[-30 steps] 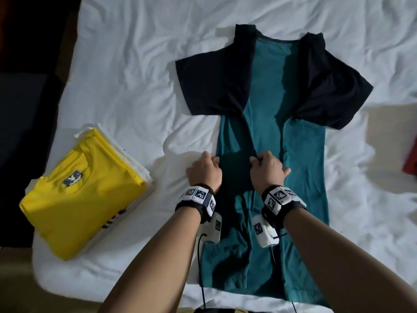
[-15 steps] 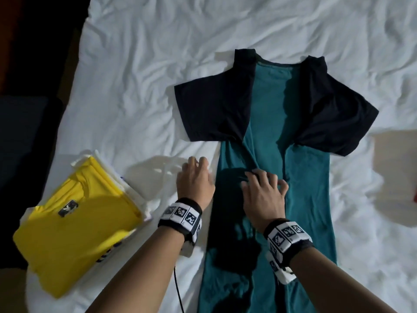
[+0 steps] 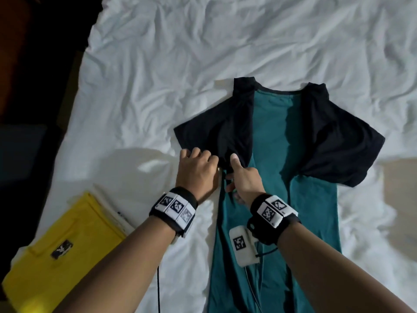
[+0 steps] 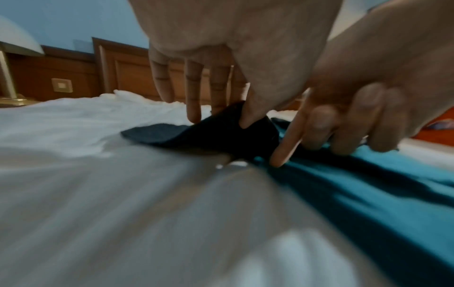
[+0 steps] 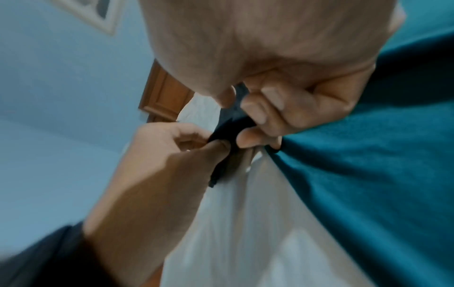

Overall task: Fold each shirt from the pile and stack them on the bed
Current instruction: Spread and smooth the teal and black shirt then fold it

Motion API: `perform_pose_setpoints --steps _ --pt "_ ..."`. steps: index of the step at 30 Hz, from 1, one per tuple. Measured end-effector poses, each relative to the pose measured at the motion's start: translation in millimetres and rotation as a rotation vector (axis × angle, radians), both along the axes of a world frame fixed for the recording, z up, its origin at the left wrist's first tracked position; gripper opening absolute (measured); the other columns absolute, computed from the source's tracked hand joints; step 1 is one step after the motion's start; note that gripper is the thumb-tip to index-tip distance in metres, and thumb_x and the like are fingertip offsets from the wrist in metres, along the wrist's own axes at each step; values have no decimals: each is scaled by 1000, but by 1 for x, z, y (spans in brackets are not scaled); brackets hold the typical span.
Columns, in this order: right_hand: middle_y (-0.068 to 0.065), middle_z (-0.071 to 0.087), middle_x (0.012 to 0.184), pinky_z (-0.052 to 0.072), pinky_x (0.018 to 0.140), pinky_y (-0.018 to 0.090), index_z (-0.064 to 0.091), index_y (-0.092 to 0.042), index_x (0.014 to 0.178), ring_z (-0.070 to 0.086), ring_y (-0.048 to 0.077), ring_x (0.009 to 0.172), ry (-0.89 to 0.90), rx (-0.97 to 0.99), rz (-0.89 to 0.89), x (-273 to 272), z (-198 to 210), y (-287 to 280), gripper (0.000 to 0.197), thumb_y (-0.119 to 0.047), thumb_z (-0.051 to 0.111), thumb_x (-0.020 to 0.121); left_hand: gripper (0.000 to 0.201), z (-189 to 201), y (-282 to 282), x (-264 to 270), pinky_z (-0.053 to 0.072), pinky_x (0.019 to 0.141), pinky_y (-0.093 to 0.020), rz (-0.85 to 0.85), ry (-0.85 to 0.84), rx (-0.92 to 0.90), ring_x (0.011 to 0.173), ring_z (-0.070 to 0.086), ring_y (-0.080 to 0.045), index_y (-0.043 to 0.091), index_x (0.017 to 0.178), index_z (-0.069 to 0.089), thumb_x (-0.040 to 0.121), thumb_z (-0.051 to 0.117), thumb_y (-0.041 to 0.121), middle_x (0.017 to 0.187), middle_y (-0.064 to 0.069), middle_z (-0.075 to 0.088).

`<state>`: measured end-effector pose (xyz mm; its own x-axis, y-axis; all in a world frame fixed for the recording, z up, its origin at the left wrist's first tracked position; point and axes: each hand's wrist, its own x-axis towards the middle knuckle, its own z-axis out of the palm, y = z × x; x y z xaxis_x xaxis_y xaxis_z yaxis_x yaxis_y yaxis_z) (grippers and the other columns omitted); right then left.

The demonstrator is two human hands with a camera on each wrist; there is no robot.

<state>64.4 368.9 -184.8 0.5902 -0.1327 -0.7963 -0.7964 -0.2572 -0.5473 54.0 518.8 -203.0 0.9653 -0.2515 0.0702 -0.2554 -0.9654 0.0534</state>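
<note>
The teal shirt [image 3: 273,154] lies flat on the white bed sheet [image 3: 158,86], its collar at the far end and its hem toward the near edge. Both long sides of the body are folded inward, so it forms a narrow strip. The two black sleeves spread outward from the shoulders; the left sleeve [image 3: 216,129] lies partly on the sheet, and the right sleeve [image 3: 345,152] fans out to the right.

The left hand [image 3: 196,175] sits at the lower edge of the left sleeve, where black cloth meets teal. In the left wrist view its fingers [image 4: 194,93] point down, slightly spread, and the thumb and forefinger pinch a raised fold of the black fabric. The right hand [image 3: 243,179] is just beside it, touching the same spot. In the right wrist view its fingers [image 5: 265,108] are curled and, with the thumb, nip the black edge where it joins the teal body.

At the near left of the bed lies a stack of folded shirts with a yellow shirt [image 3: 63,251] on top and white ones under it. Both wrists wear black bands with white marker tags. A wooden headboard [image 4: 137,73] and a blue wall show beyond the bed.
</note>
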Motion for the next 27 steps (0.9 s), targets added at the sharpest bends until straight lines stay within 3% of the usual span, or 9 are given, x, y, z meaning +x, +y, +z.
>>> perform_pose_setpoints --steps 4,6,8,10,12,16,19,23,27 --pt "0 48 51 22 41 18 62 -8 85 31 14 36 72 194 -251 2 1 -9 33 -40 68 93 13 18 -14 -2 40 71 -41 -74 24 -178 77 56 -31 15 74 68 75 72 27 74 -1 60" --pt "2 49 58 27 42 20 58 -10 84 35 15 40 55 218 -320 4 5 -18 23 -28 71 91 24 25 -13 4 43 78 -42 -14 104 -302 88 57 -28 16 83 73 78 62 36 89 0 63" --pt "4 54 69 40 44 25 62 -12 87 47 17 51 18 223 -352 5 7 -29 19 -27 72 90 36 22 -5 19 44 92 -44 169 194 -386 108 55 -29 19 108 72 82 56 38 115 -3 61" --pt "3 61 80 51 55 30 66 -13 92 58 18 66 -37 219 -351 4 7 -40 20 -32 73 90 45 12 5 36 40 103 -49 388 353 -363 125 47 -32 19 135 56 94 53 37 135 -8 52" --pt "0 69 83 53 63 32 68 -15 90 65 17 73 -110 238 -325 2 5 -47 21 -34 77 88 50 0 9 47 36 107 -52 496 469 -331 130 42 -35 18 143 45 99 52 41 140 -12 49" --pt "5 78 91 58 78 38 66 -11 92 76 24 87 -224 220 -337 -2 -1 -55 24 -18 85 80 43 -11 -1 59 40 107 -52 560 533 -409 125 51 -33 18 130 55 98 57 47 131 -9 61" --pt "7 78 92 61 87 49 62 -10 102 76 26 88 -284 132 -395 -5 -3 -66 32 -14 85 79 22 -10 -10 62 51 92 -43 617 556 -588 101 63 -35 18 100 64 96 63 40 102 -8 69" --pt "0 76 93 60 88 52 60 -25 102 76 21 89 -340 66 -474 -10 -6 -85 32 -15 84 82 35 -12 -21 51 41 66 -36 649 594 -830 68 52 -23 10 67 54 89 71 31 65 1 54" --pt "1 69 106 60 88 52 59 -40 99 73 23 95 -311 -45 -476 -19 -14 -102 41 -31 89 73 32 -19 -32 36 36 62 -32 716 718 -943 63 43 -21 12 69 51 89 74 22 63 0 42"
